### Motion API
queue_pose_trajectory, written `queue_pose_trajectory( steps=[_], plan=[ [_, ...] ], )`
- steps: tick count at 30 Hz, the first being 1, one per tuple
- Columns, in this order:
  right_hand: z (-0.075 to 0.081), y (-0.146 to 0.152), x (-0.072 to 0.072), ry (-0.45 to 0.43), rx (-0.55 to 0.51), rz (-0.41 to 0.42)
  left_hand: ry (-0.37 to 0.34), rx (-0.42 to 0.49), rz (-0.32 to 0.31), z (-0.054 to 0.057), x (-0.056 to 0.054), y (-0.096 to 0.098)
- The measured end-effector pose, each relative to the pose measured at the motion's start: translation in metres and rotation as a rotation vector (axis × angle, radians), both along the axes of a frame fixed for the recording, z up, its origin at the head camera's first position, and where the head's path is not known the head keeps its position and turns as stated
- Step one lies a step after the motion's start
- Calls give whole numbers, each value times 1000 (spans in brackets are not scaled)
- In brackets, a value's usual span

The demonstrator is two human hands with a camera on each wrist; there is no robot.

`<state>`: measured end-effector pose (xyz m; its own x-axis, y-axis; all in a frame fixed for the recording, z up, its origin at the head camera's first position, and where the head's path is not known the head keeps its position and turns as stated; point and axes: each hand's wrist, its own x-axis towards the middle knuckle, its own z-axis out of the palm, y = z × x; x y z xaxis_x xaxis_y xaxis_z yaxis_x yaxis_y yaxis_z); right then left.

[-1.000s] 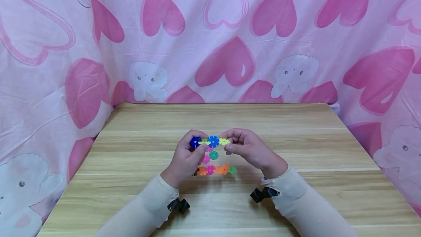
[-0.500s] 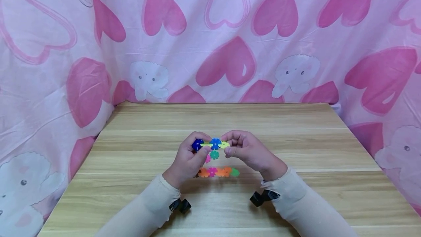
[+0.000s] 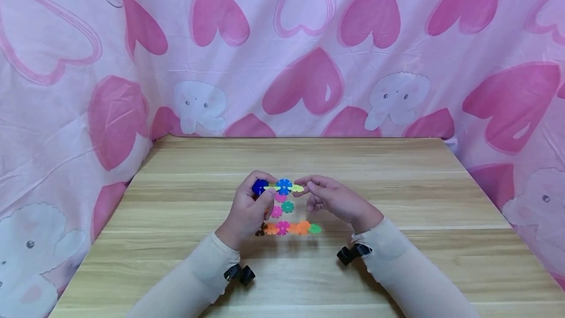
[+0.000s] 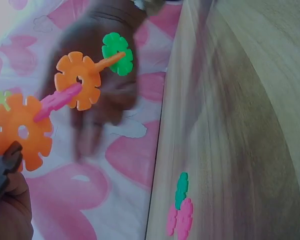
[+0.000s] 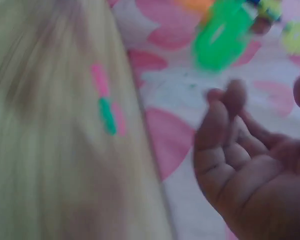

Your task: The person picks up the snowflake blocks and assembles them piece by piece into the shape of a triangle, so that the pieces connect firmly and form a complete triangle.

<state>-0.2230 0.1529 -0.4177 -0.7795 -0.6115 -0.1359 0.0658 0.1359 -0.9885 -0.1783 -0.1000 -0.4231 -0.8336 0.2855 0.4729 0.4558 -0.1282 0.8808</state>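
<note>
The left hand is clamped, thumb against fingers, on a chain of interlocking snowflake discs, which it holds up above the wooden table. Right at that grip I see a dark blue disc and an edge-on yellow disc; off to the right of the thumb come a blue disc and, at the free tip, a pale yellow disc. Closer to the person than the grip runs a 2nd row, from a dark brown disc through orange and pink to a green disc at its end; I cannot tell where the 2 rows join. The right hand hovers just beside the pale yellow disc, thumb and fingers apart, apparently holding nothing. Beneath the grip, 2 pink discs and 1 teal disc lie on the table. I judge the step in hand to be lengthening the upper row. The next move probably calls for a firm left pinch while the right hand seats the tip or fetches another disc.
</note>
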Motion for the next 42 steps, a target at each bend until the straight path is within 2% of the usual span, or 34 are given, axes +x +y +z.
queue_pose_trajectory(
  steps=[4,7,18,25,33,38,42],
  plan=[
    [-14,-2,-4,-142,137,85,-26,8,-1,0,0,0],
    [-18,-4,-3,-176,218,99,-23,16,-6,1,0,0],
    [-11,2,-4,-47,434,-49,-66,-8,37,2,2,1],
    [-18,-7,1,144,670,-56,-84,-21,52,2,3,2],
    [-17,-17,9,275,824,-34,-61,-11,60,1,2,2],
    [-16,-18,11,299,857,-4,-35,7,50,0,2,2],
    [-15,-16,12,245,851,-22,-27,20,48,0,2,1]
  ],
)
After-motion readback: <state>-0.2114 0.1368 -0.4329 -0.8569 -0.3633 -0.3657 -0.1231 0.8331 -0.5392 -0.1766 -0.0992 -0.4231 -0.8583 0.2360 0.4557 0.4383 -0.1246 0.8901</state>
